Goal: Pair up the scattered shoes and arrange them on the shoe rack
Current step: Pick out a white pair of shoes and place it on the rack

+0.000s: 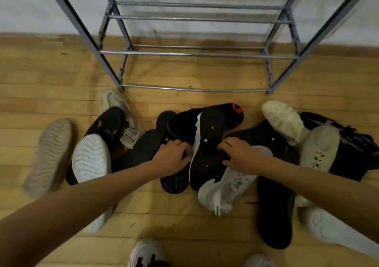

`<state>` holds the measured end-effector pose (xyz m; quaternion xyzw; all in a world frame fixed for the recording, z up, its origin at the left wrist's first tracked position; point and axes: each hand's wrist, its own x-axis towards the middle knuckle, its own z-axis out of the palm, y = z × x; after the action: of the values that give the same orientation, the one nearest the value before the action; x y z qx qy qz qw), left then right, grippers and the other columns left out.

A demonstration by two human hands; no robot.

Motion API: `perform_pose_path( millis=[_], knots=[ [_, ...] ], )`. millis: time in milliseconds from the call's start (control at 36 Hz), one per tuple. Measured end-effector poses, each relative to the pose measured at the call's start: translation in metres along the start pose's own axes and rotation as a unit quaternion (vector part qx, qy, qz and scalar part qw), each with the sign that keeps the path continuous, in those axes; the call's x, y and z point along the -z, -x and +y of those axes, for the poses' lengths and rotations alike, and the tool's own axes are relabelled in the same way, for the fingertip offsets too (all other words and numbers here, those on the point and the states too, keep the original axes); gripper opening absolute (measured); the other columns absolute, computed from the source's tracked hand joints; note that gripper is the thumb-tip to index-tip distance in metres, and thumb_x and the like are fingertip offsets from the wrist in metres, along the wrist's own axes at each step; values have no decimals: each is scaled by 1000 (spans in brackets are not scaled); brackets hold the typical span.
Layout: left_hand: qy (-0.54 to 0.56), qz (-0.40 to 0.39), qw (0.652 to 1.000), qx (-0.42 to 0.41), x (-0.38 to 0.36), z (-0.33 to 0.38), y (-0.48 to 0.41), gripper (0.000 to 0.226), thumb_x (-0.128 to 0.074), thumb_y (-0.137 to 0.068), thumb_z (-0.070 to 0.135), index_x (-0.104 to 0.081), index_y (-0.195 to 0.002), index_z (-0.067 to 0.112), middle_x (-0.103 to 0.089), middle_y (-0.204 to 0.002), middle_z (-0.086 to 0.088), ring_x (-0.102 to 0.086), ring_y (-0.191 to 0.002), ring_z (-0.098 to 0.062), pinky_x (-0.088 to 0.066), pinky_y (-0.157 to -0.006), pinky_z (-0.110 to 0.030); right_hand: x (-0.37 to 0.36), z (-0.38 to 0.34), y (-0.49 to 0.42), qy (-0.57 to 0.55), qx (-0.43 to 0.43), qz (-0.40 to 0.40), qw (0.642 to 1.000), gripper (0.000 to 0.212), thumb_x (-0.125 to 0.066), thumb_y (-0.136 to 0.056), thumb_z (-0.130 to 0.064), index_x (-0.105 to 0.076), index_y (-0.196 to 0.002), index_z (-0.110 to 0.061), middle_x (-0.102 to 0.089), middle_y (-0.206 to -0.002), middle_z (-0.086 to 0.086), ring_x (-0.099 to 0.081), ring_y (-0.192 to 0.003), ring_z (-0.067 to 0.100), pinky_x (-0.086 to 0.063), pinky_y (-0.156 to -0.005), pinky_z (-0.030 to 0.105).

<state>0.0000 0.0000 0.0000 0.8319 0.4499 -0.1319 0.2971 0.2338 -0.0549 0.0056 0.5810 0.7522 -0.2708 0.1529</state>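
Both hands are in the pile, flanking a black shoe (pixel 207 143) lying sole-up. The right hand (pixel 240 157) curls round its edge, probably to lift it for matching. The left hand (pixel 171 158) has curled fingers, but its grip is unclear. The shoe rack (pixel 194 54) stands beyond, nothing on its rails. A strip of floor (pixel 61 78) between pile and rack leaves carrying room.

1. The wooden floor (pixel 41 82) is yellow-brown and made of long boards.
2. The wall (pixel 24 6) at the back is white.
3. A brown strip (pixel 24 38) runs along where the wall meets the floor.
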Motion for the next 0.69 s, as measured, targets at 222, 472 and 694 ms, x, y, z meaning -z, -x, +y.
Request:
perform_pose_path(
  millis=[222,472,694],
  knots=[
    [8,-14,999,29,-43,22,19,60,-57,-90,33,-31,-140,12,-47,-136,-10,-42,-126,-30,-37,-105,-43,-7,-8,14,31,-27,-50,998,43,-48,-92,-28,-42,-134,-17,-51,-123,9,-49,-112,28,-37,-89,35],
    [230,19,971,60,-53,40,48,62,-56,-91,13,-28,-146,16,-49,-137,-11,-51,-122,-26,-46,-100,-37,-3,-35,26,-88,-89,-56,991,61,-52,-90,-19,-25,-145,-13,-47,-130,14,-48,-118,31,-41,-91,39],
    [366,80,918,131,-66,56,36,64,-63,-89,12,-31,-144,11,-38,-141,-11,-47,-125,-25,-43,-103,-32,0,-69,-14,-321,-243,110,909,86,-60,-87,-45,-9,-145,-5,-27,-146,18,-42,-129,35,-44,-99,41]
  ],
)
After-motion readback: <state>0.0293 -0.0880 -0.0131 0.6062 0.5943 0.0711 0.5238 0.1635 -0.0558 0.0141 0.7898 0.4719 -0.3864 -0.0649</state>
